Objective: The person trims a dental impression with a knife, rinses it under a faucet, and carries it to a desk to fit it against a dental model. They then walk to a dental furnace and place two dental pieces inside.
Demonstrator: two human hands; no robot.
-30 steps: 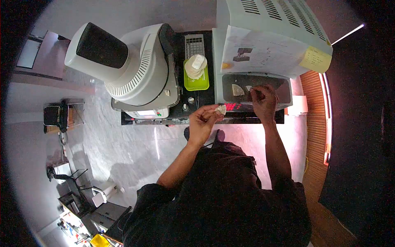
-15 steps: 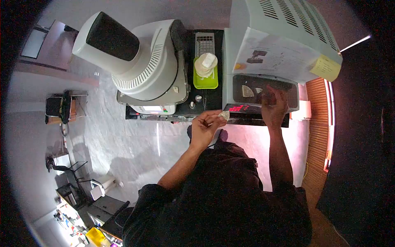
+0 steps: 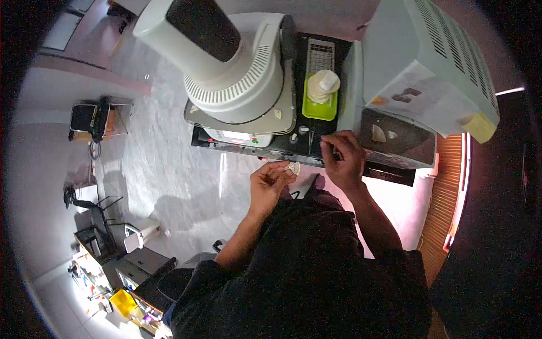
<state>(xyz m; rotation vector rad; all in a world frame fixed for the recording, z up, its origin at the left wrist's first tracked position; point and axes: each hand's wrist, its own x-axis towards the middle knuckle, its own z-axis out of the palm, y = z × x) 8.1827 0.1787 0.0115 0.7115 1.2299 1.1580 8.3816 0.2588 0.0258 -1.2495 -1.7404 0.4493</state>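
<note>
My left hand pinches a small pale, speckled, wedge-shaped piece between thumb and fingers, just in front of the bench edge. To its right, my right hand hovers over the front edge with its fingers curled and pinched together. What it holds, if anything, is too small to make out. Slim metal tweezers lie on the black bench just left of that hand. A pale fan-shaped piece and a smaller white piece rest in the dark tray of the grey machine, right of my right hand.
A white furnace-like machine stands on the left of the bench. Behind the tweezers, a green tray carries round pale discs and a white block. Two small white-topped items stand near the front edge. The grey vented machine rises at right.
My right hand has moved left, out of the grey machine's tray to beside the tweezers. My left hand still holds the pale piece, slightly lower. The camera view has shifted.
</note>
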